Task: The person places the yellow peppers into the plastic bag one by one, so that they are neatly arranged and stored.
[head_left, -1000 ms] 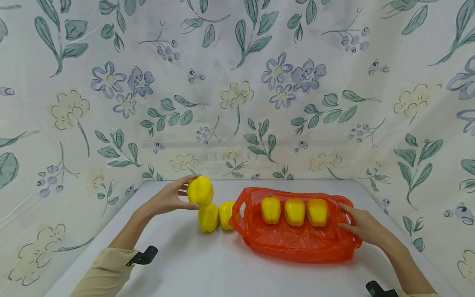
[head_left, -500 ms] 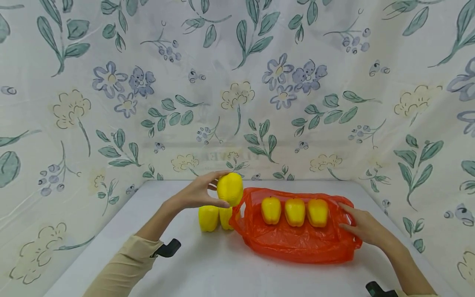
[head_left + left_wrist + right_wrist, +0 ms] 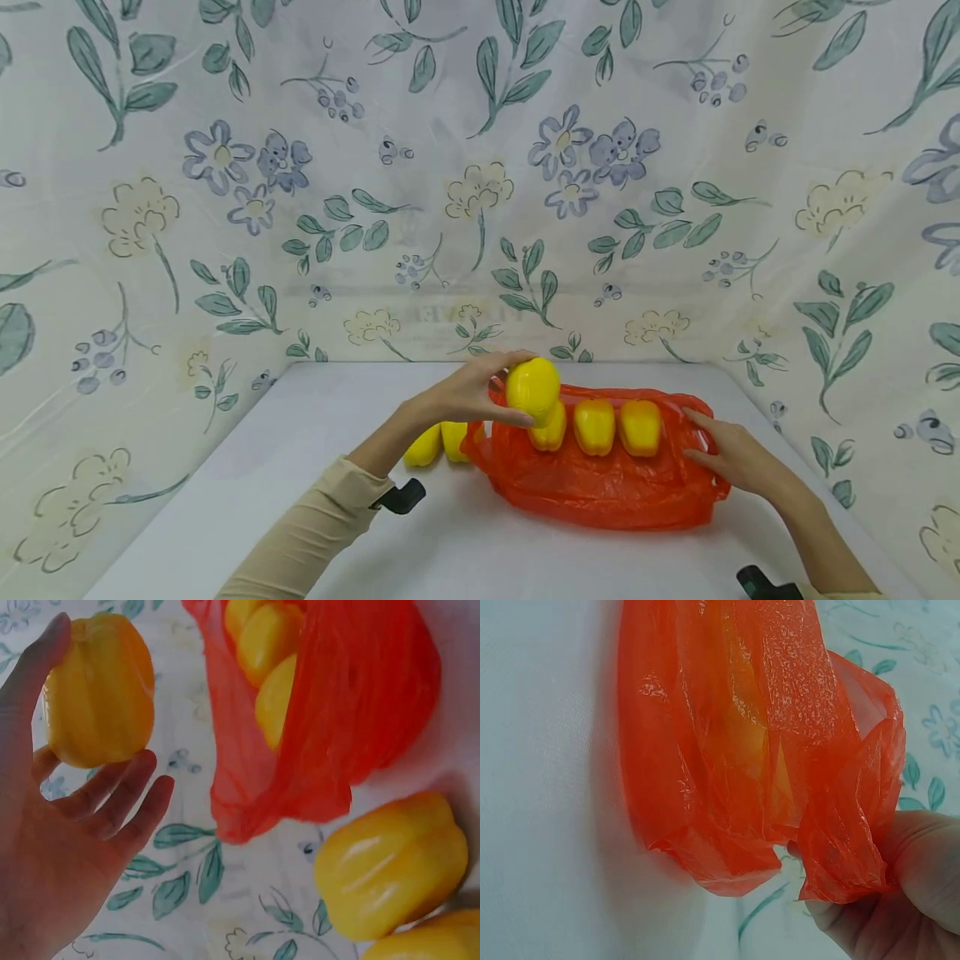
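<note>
My left hand (image 3: 472, 397) holds a yellow bell pepper (image 3: 534, 388) over the left end of a red plastic bag (image 3: 600, 502). In the left wrist view the held pepper (image 3: 101, 694) sits between thumb and fingers, beside the bag (image 3: 375, 682). Three more peppers lie in a row in the bag: the left one (image 3: 553, 435) partly hidden by the held one, then a middle pepper (image 3: 595, 427) and a right one (image 3: 640, 429). My right hand (image 3: 738, 458) grips the bag's right edge; its thumb (image 3: 937, 859) presses the crumpled plastic in the right wrist view.
Two yellow peppers stand on the white table (image 3: 330, 417) left of the bag: one (image 3: 422, 447) partly behind my left forearm, another (image 3: 454, 440) by the bag's left handle. A floral curtain (image 3: 480, 208) hangs behind the table.
My left hand has carried the pepper rightward, from above the two table peppers to over the bag's left end. The right hand and the bag stay in place.
</note>
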Available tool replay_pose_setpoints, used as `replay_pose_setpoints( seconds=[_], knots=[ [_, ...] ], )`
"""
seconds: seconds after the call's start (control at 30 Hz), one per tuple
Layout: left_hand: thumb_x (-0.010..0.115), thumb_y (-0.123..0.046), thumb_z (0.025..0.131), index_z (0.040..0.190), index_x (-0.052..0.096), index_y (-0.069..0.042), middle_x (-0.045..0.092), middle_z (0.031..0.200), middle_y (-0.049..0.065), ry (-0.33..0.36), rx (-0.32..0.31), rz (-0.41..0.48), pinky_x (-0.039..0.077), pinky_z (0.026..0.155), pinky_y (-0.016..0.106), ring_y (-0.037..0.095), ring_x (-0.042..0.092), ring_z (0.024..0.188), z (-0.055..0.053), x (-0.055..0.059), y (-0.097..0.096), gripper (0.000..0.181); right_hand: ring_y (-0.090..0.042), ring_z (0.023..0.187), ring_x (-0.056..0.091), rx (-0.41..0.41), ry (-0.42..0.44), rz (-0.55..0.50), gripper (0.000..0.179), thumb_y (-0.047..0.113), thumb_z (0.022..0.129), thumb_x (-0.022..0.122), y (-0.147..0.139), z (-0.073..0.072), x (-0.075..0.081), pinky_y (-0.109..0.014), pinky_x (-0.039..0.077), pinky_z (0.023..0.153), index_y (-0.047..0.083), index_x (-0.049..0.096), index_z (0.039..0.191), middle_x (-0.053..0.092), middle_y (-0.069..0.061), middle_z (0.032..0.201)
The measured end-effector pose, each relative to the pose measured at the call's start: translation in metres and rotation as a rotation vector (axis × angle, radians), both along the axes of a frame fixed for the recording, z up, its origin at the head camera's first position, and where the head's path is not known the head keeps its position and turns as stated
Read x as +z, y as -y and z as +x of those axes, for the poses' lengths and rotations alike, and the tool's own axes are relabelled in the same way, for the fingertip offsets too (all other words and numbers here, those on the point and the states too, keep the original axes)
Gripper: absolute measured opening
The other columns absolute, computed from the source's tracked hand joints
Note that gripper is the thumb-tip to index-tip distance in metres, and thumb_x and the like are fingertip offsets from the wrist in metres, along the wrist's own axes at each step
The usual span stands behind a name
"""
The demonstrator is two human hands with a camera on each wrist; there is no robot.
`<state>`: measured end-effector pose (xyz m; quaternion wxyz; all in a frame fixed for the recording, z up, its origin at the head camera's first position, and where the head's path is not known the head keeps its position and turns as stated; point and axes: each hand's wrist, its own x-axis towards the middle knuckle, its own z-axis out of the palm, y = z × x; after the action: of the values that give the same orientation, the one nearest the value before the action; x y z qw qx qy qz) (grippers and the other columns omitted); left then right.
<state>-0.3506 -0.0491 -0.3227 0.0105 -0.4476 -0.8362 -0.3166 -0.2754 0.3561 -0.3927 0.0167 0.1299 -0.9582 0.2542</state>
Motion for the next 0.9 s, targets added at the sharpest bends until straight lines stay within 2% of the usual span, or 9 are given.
replay_pose_setpoints(
  seconds=[0.2, 0.37, 0.5, 0.63, 0.77, 0.9],
  knots=[
    [0.082, -0.042, 0.077, 0.148, 0.038, -0.028, 0.051, 0.141, -0.007, 0.014, -0.078, -0.022, 0.053, 0.095, 0.03, 0.011, 0.054, 0.115, 0.004, -0.007, -0.038, 0.085, -0.015, 0.071, 0.053, -0.015, 0.022, -0.001, 0.072, 0.015, 0.088, 0.071, 0.0, 0.0, 0.001, -0.022, 0.056, 0.061, -0.011, 0.034, 0.144, 0.063, -0.009, 0.092],
    [0.08, -0.045, 0.077, 0.148, 0.037, -0.029, 0.051, 0.138, -0.008, 0.054, -0.071, -0.052, 0.052, 0.095, 0.026, 0.009, 0.051, 0.115, 0.007, -0.013, -0.066, 0.085, -0.015, 0.07, 0.051, -0.011, 0.005, 0.008, 0.071, 0.014, 0.088, 0.071, 0.0, 0.001, 0.002, -0.02, 0.053, 0.059, -0.011, 0.035, 0.144, 0.059, -0.004, 0.084],
    [0.079, -0.048, 0.077, 0.148, 0.036, -0.03, 0.052, 0.136, -0.009, 0.074, -0.059, -0.066, 0.051, 0.097, 0.027, 0.008, 0.051, 0.115, 0.009, -0.017, -0.083, 0.086, -0.014, 0.07, 0.051, -0.004, -0.008, 0.009, 0.07, 0.015, 0.088, 0.07, 0.0, 0.0, 0.003, -0.019, 0.053, 0.059, -0.011, 0.036, 0.143, 0.057, -0.003, 0.082],
    [0.079, -0.048, 0.077, 0.149, 0.034, -0.031, 0.052, 0.132, -0.011, 0.093, -0.074, -0.083, 0.053, 0.093, 0.025, 0.006, 0.05, 0.113, 0.011, -0.022, -0.096, 0.086, -0.014, 0.071, 0.052, -0.002, -0.01, 0.013, 0.07, 0.015, 0.088, 0.07, 0.0, -0.001, 0.004, -0.021, 0.054, 0.06, -0.011, 0.036, 0.143, 0.059, -0.004, 0.083],
    [0.08, -0.047, 0.077, 0.148, 0.035, -0.033, 0.054, 0.129, -0.013, 0.132, -0.073, -0.12, 0.053, 0.086, 0.02, 0.003, 0.051, 0.109, 0.017, -0.03, -0.112, 0.085, -0.015, 0.078, 0.055, -0.004, -0.016, 0.012, 0.069, 0.015, 0.087, 0.071, 0.0, 0.0, 0.002, -0.026, 0.059, 0.066, -0.01, 0.038, 0.143, 0.066, -0.012, 0.099],
    [0.08, -0.048, 0.076, 0.146, 0.036, -0.036, 0.054, 0.13, -0.016, 0.149, -0.045, -0.159, 0.051, 0.082, 0.017, 0.002, 0.05, 0.109, 0.023, -0.041, -0.127, 0.084, -0.015, 0.079, 0.056, -0.002, -0.012, 0.002, 0.07, 0.016, 0.088, 0.071, -0.001, 0.001, 0.001, -0.029, 0.06, 0.07, -0.01, 0.038, 0.143, 0.066, -0.014, 0.104]
  ],
)
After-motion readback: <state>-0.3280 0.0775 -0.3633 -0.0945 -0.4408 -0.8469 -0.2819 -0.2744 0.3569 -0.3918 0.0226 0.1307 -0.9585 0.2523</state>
